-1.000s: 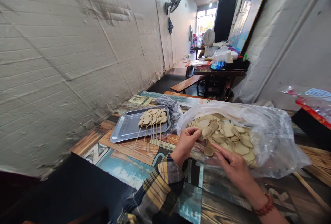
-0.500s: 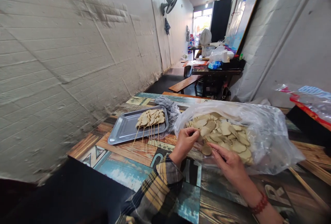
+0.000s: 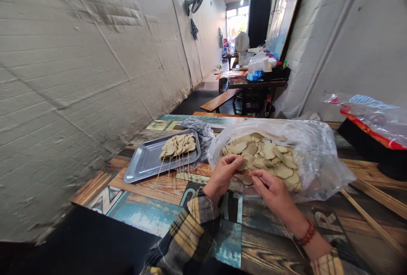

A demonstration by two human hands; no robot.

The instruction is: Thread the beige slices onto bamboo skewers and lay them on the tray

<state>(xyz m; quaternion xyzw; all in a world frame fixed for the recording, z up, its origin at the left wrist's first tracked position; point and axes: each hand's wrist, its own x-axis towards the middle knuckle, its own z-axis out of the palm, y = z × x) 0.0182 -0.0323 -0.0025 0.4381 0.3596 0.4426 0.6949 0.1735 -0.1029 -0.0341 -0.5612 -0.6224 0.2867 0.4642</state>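
Observation:
My left hand [image 3: 222, 175] pinches a thin beige slice [image 3: 244, 164] between thumb and fingers, at the near edge of an open clear plastic bag [image 3: 327, 177]. Close beside it, my right hand [image 3: 274, 192] is closed on a thin skewer [image 3: 291, 237], whose shaft runs back below the palm. One round slice [image 3: 247, 179] sits at the skewer's tip, just by the right fingertips. Many loose slices [image 3: 270, 152] fill the bag. To the left, several loaded skewers [image 3: 178, 145] lie side by side on a metal tray [image 3: 144, 165], their sticks jutting over its near edge.
Crumpled grey plastic [image 3: 199, 126] lies between tray and bag. Long bare sticks [image 3: 372, 215] rest on the patterned table [image 3: 146, 213] at right, near a black container [image 3: 359, 133] with red-edged packaging. A wall borders the left; a bench [image 3: 221, 100] and a cluttered table stand beyond.
The view has shifted, so the scene sits a little further left. My right hand has come closer to my left, and the slice at the skewer's tip has moved with it.

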